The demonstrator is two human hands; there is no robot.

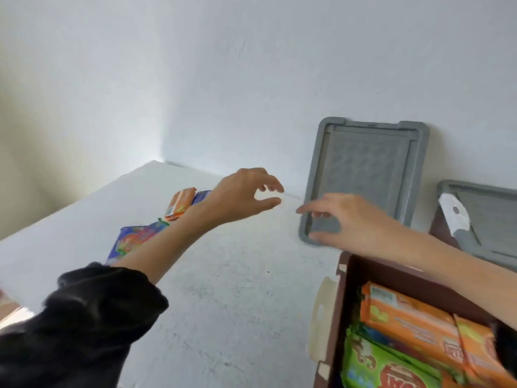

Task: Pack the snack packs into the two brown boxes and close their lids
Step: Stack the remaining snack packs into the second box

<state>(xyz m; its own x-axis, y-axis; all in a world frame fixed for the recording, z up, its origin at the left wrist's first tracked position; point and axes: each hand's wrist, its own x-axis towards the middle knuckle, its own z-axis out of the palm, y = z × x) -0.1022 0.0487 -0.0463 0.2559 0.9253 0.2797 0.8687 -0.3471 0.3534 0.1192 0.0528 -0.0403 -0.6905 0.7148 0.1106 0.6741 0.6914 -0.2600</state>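
1. Snack packs (pixel 419 331): orange and green film wrappers, laid side by side inside the near brown box (pixel 391 271). Three loose packs (pixel 180 204), orange, purple and blue, lie on the table (pixel 223 289) well left of the box.
2. Handling, as judged: light, soft, slippery film with crushable contents; grasp each across its flat middle.
3. Left hand (pixel 240 197) and right hand (pixel 352 219): both spread and empty, beyond the box, near the grey lid (pixel 363 169).

Snack packs partly boxed, both lids off.
The open brown box (pixel 342 303) holds orange packs (pixel 414 317) and a green pack (pixel 372 362). Beyond it a grey lid (pixel 363 169) leans upright. Beyond it to the right, a second brown box (pixel 439 228) carries a tilted lid (pixel 489 217). Far to its left lie a loose orange pack (pixel 180 203) and a blue pack (pixel 134 239).
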